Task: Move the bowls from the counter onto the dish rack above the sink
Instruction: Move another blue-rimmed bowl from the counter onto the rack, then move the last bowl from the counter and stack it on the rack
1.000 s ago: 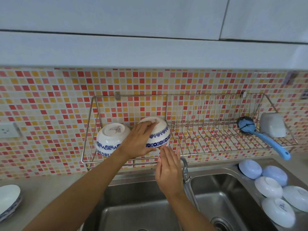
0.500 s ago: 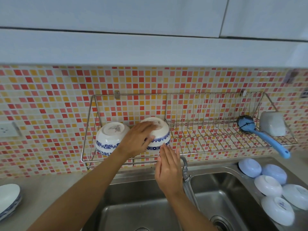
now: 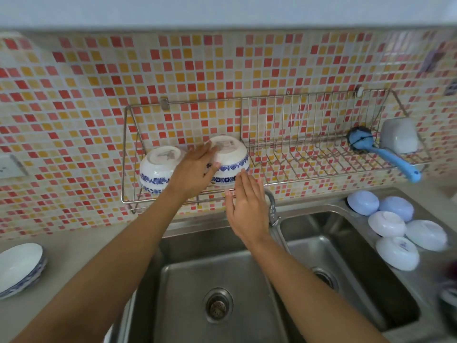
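Note:
A wire dish rack (image 3: 321, 177) hangs on the tiled wall above the sink. Two white bowls with blue flower bands sit upside down in its left part: the first bowl (image 3: 158, 167) and, to its right, the second bowl (image 3: 232, 159). My left hand (image 3: 195, 169) lies flat against the second bowl's left side with its fingers stretched out, not curled around it. My right hand (image 3: 244, 206) hovers open just below the rack's front rail and holds nothing. Several pale bowls (image 3: 395, 253) lie upside down on the counter, right of the sink.
In the rack's right end are a blue dish brush (image 3: 385, 157) and a white cup (image 3: 399, 136). The faucet (image 3: 272, 206) stands behind my right hand, over a double steel sink (image 3: 222, 268). A stack of plates (image 3: 19, 266) sits on the left counter.
The second bowl has settled onto the rack. My left hand's fingers have uncurled from it and now lie flat. My head has tilted down, so more of the sink shows.

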Demonstrator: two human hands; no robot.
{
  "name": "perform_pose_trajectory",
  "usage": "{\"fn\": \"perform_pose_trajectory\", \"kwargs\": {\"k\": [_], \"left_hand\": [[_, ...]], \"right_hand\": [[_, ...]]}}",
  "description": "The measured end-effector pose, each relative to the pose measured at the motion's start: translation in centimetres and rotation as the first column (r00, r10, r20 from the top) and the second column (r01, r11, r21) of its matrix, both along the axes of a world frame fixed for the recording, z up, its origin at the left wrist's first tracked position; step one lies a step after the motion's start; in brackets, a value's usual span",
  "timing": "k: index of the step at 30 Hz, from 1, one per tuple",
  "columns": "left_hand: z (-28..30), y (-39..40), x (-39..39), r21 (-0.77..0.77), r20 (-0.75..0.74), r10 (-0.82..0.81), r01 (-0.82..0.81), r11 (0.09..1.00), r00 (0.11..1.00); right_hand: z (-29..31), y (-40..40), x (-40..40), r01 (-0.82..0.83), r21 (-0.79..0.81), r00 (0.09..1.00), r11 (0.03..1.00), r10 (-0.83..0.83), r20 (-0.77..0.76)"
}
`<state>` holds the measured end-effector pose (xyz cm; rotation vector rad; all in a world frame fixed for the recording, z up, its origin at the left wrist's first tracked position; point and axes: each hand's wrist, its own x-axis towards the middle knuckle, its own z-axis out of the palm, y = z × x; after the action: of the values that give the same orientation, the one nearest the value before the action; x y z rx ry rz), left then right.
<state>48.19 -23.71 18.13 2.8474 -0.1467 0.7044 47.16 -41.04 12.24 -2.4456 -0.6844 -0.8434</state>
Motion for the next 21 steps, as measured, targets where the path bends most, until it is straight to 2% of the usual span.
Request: {"fn": "perform_pose_trajectory", "kwargs": {"k": [6, 16, 19, 21], "left_hand": [[0.0, -0.5, 0.4, 0.135, -0.062, -0.039, 0.047, 0.99, 0.997], [-0.5, -0.6, -0.5, 0.055, -0.136, 0.052, -0.045, 0.997, 0.989], [-0.9, -0.9, -1.7, 0.066, -0.158, 0.062, -0.052, 0.996, 0.986], [-1.4, -1.0, -2.9, 0.15, -0.141, 0.099, -0.078, 0.986, 0.985]], "right_hand": [[0.4, -0.2, -0.7, 0.005, -0.085, 0.994, 0.996, -0.015, -0.11], [0.4, -0.8, -1.0, -0.045, -0.198, 0.978, 0.979, 0.003, -0.208], [-0.3, -0.7, -1.5, -0.037, -0.17, 0.98, 0.985, 0.003, -0.198], [-0.8, -0.4, -2.1, -0.02, -0.113, 0.981, 0.993, -0.002, -0.194]]}}
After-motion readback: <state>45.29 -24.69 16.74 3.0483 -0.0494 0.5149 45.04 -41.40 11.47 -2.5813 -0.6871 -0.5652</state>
